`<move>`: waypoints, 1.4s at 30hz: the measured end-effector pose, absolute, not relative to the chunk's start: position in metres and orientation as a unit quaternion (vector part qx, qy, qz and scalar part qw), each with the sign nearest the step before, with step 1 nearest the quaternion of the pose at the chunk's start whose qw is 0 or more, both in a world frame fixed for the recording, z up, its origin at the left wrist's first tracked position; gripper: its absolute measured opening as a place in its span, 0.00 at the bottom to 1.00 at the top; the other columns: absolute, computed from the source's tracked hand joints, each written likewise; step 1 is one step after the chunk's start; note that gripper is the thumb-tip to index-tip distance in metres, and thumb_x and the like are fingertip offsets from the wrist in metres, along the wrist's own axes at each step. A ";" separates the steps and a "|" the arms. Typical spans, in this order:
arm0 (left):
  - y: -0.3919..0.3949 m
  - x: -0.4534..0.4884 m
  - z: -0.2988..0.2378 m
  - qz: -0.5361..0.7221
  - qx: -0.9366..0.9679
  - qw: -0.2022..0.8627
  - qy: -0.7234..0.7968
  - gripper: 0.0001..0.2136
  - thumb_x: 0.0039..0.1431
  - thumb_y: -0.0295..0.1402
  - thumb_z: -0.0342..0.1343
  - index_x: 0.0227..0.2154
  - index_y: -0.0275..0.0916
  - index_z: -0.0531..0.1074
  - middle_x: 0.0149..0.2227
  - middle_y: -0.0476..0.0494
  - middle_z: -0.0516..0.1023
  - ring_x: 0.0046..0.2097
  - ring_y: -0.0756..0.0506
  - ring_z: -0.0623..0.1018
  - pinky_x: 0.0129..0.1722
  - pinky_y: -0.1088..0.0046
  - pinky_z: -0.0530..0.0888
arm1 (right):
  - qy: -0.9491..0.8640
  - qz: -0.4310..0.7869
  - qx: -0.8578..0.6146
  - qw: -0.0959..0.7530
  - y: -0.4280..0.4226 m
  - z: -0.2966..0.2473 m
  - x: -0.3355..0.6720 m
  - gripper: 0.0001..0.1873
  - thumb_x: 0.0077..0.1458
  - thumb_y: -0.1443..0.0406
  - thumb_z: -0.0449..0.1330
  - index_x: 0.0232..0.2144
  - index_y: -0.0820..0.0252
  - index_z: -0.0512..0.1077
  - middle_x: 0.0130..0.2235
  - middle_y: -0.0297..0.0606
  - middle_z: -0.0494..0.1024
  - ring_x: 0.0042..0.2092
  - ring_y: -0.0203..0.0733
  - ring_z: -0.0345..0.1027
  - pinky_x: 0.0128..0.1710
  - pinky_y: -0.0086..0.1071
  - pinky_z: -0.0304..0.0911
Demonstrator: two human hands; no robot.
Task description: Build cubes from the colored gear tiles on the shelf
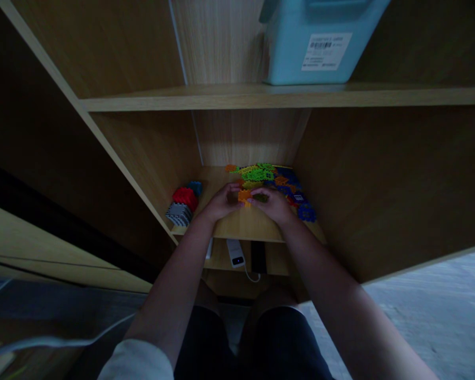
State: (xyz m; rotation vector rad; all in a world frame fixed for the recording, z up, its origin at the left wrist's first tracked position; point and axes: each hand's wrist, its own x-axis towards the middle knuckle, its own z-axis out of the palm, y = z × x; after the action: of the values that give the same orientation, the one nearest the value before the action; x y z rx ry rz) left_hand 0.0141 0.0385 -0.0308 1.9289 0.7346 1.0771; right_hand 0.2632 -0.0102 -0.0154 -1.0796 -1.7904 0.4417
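Pale wood-grain laminate boxes in the whole scene: a cabinet whose lower shelf board [241,224] sits at the centre of the frame, with both arms reaching into it from the bottom edge. The left hand [220,202] and the right hand [274,203] meet just above the middle of that board, knuckles toward me, fingers curled inward and pressed together around small plastic interlocking pieces; an orange piece [244,196] shows between them, touching both, and a dark green one [260,198] sits at the right hand's fingertips. Whether each hand truly pinches a piece or only presses on it I cannot tell in this dim light. Just behind the hands, toward the back wall, lies a loose heap of green, yellow, orange and blue plastic pieces [267,177], spilling to the right edge of the shelf. To the left of the hands stands a small built cluster of red, blue and grey-white blocks [184,203], close to the shelf's front lip. Below that board, a white device with a cable [236,253] lies on a lower ledge. A light blue plastic bin with a barcode label [316,39] stands on the upper shelf at the top right. My worry: the blue pieces at the right front corner lie near the edge, so a nudge from the right wrist could push them off, and forcing two pieces together in this gloom could make one slip and skitter away.
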 end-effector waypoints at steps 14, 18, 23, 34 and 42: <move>0.039 0.014 -0.032 0.422 0.779 0.359 0.292 0.32 0.58 0.42 0.75 0.61 0.40 0.70 0.59 0.33 0.80 0.64 0.36 0.79 0.68 0.49 0.72 | -0.736 0.194 -0.460 0.458 -0.011 -0.016 0.264 0.13 0.61 0.49 0.69 0.40 0.47 0.83 0.47 0.37 0.88 0.51 0.51 0.81 0.58 0.48 0.72; 0.038 0.014 -0.030 0.417 0.785 0.350 0.295 0.31 0.59 0.41 0.74 0.61 0.40 0.69 0.59 0.33 0.81 0.63 0.37 0.80 0.66 0.51 0.74 | -0.740 0.187 -0.456 0.457 -0.011 -0.014 0.264 0.12 0.61 0.51 0.70 0.41 0.48 0.83 0.47 0.38 0.88 0.50 0.52 0.81 0.58 0.48 0.72; 0.037 0.015 -0.029 0.414 0.788 0.341 0.301 0.32 0.59 0.42 0.74 0.61 0.40 0.70 0.59 0.33 0.81 0.62 0.37 0.80 0.65 0.51 0.75 | -0.742 0.190 -0.456 0.453 -0.012 -0.011 0.264 0.10 0.60 0.51 0.70 0.40 0.47 0.83 0.46 0.37 0.88 0.51 0.52 0.81 0.58 0.48 0.72; 0.035 0.015 -0.026 0.423 0.785 0.352 0.286 0.30 0.59 0.43 0.74 0.60 0.40 0.71 0.58 0.34 0.81 0.62 0.38 0.81 0.64 0.54 0.76 | -0.745 0.194 -0.450 0.452 -0.014 -0.009 0.262 0.10 0.60 0.51 0.69 0.39 0.47 0.82 0.46 0.37 0.87 0.51 0.50 0.81 0.58 0.47 0.71; 0.038 0.016 -0.031 0.427 0.776 0.362 0.291 0.31 0.58 0.43 0.75 0.60 0.41 0.71 0.60 0.34 0.80 0.63 0.37 0.80 0.66 0.50 0.75 | -0.741 0.148 -0.467 0.459 -0.014 -0.008 0.261 0.12 0.63 0.50 0.67 0.41 0.47 0.81 0.47 0.39 0.86 0.52 0.52 0.78 0.60 0.47 0.70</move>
State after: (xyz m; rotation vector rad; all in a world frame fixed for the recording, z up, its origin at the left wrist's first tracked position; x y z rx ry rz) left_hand 0.0156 0.0381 -0.0308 1.9986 0.7507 1.1000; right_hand 0.2610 -0.0142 -0.0076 -1.1504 -1.8249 0.3653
